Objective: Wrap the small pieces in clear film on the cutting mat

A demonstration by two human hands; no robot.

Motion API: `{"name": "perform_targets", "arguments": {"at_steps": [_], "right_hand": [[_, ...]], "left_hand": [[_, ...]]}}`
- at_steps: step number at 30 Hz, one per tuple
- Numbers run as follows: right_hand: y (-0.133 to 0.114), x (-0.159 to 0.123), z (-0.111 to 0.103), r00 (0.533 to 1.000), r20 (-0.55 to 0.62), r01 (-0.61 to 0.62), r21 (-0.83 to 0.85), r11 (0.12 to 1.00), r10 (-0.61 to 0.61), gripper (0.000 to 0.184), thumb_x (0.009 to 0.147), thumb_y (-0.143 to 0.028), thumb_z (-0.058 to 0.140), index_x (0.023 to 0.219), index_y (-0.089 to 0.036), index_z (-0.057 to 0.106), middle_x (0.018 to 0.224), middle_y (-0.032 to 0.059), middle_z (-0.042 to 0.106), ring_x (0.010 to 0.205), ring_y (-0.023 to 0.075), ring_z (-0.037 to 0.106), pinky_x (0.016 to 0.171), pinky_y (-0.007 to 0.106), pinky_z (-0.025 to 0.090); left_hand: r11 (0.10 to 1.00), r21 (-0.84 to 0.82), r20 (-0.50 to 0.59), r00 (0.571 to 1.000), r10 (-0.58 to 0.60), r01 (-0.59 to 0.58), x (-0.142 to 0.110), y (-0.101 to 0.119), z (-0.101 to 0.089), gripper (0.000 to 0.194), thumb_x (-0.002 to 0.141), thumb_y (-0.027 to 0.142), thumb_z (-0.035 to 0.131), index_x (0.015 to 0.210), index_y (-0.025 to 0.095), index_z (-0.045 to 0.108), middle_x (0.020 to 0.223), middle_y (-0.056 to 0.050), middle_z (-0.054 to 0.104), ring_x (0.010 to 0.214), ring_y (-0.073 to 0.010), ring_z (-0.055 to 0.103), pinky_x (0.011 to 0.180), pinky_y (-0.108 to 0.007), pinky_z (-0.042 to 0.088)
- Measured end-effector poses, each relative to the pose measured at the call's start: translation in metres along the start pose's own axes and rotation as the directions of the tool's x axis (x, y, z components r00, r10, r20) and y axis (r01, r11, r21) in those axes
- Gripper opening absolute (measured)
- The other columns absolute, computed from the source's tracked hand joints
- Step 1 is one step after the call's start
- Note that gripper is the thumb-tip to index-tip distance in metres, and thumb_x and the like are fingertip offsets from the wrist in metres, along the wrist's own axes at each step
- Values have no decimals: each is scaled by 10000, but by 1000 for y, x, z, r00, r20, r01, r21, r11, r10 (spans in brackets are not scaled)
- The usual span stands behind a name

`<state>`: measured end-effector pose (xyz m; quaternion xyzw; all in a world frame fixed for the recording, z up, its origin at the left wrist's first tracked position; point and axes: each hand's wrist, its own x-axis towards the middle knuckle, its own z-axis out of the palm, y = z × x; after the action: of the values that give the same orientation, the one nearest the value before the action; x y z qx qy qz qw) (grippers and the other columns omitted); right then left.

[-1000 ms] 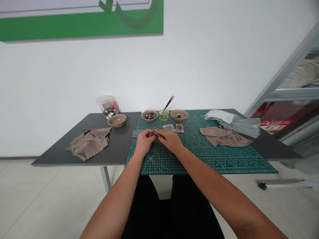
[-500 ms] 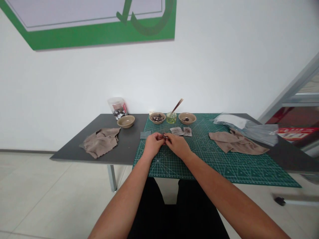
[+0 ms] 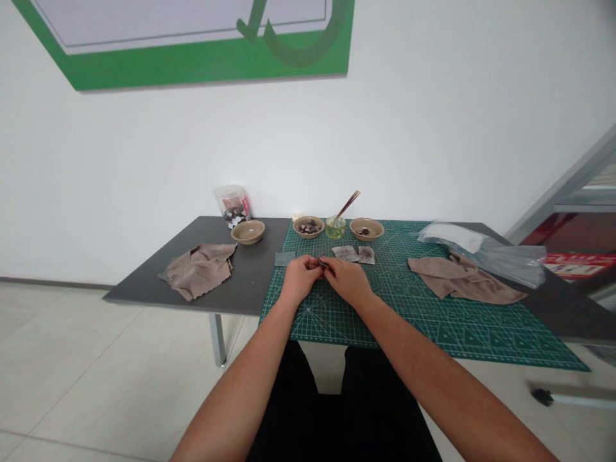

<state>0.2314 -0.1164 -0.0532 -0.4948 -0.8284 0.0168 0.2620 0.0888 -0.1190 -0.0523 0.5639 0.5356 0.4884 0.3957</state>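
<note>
My left hand (image 3: 302, 277) and my right hand (image 3: 349, 280) meet over the green cutting mat (image 3: 332, 324), fingertips pinched together. Between them is a small dark piece (image 3: 322, 262), mostly covered by the fingers, too small to name. Just beyond my right hand lie two smudged whitish pads (image 3: 345, 254). A grey-blue strip (image 3: 285, 258) is left of my left hand. Farther back stand a bowl of dark pieces (image 3: 308, 228), a glass jar of yellowish-green content (image 3: 335, 228) with thin brown sticks (image 3: 348, 203) in it, and a bowl with a few dark pieces (image 3: 366, 230).
A tan bowl (image 3: 248, 232) and a clear plastic tub (image 3: 233, 206) stand at the back left. Brown cloths lie on the left (image 3: 202, 271) and right (image 3: 462, 277). A clear plastic bag (image 3: 486, 252) rests behind the right cloth. The wall (image 3: 409, 141) rises behind the table.
The whole view has shifted slightly, so things sit a little farther right. Both hands stay together at the same spot on the mat, their fingers slightly moved around the small piece.
</note>
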Motion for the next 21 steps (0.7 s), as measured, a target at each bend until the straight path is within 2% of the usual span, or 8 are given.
{"name": "perform_targets", "arguments": {"at_steps": [3, 7, 11, 16, 21], "right_hand": [[-1, -1, -2, 999, -16, -46, -15, 999, 46, 295, 881, -220, 466, 1120, -188, 635, 1014, 79, 707, 859, 213, 668, 748, 307, 495], [-1, -2, -3, 999, -39, -33, 14, 999, 34, 298, 857, -224, 492, 1112, -212, 646, 974, 63, 714, 829, 211, 667, 735, 303, 493], [0, -2, -2, 997, -65, -29, 61, 998, 33, 332, 832, -209, 521, 1141, -217, 641, 1013, 66, 705, 868, 208, 659, 765, 306, 497], [0, 0, -2, 998, -55, -8, 88, 996, 13, 295, 815, -179, 542, 1082, -227, 657, 1031, 43, 701, 880, 201, 658, 773, 306, 507], [1, 0, 0, 1000, -21, 25, 89, 996, -23, 345, 849, -161, 508, 1170, -221, 619, 1110, 45, 685, 953, 195, 659, 838, 318, 514]], "left_hand": [[999, -39, -8, 1000, -8, 7, 1, -4, 0, 60, 640, 160, 637, 696, 151, 617, 607, -5, 649, 559, -138, 619, 563, -246, 481], [999, -46, -16, 1000, -4, 4, 3, -7, 0, 77, 644, 175, 639, 712, 149, 614, 607, -9, 647, 557, -139, 617, 554, -244, 474], [999, -44, 5, 1000, 11, -11, 2, -6, -1, 67, 653, 194, 640, 691, 150, 607, 605, -10, 645, 548, -131, 605, 544, -237, 463], [1000, -6, 4, 1000, 20, -20, 2, -6, -1, 55, 648, 181, 627, 692, 153, 607, 597, 1, 637, 538, -123, 591, 546, -234, 456], [999, 31, 8, 999, 42, -42, 2, -6, -2, 41, 663, 191, 608, 682, 155, 606, 588, -2, 638, 545, -127, 594, 553, -236, 451]]}}
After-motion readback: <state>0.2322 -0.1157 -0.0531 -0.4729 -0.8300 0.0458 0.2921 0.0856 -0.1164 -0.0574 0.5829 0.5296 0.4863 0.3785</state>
